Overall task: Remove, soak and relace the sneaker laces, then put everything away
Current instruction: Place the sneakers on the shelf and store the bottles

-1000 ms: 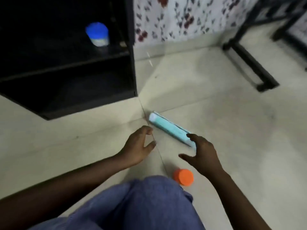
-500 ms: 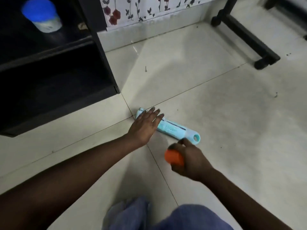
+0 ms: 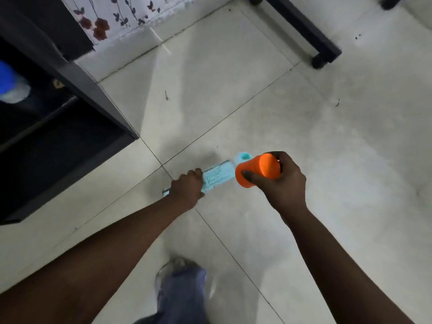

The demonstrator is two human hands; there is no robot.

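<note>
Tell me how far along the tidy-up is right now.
No laces or soaking bowl show; a shoe is on the person's foot, so only putting away seems left. In hand: the right hand holds an orange cup; the left hand grips a light blue tube near the floor. Left: storing both, perhaps in the dark cabinet.

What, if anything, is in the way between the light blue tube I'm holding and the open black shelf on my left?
Nothing visible. The left hand grips the light blue tube low over the floor, and only bare tile lies between it and the black shelf unit. The right hand holds the orange cup on the tube's other side.
</note>
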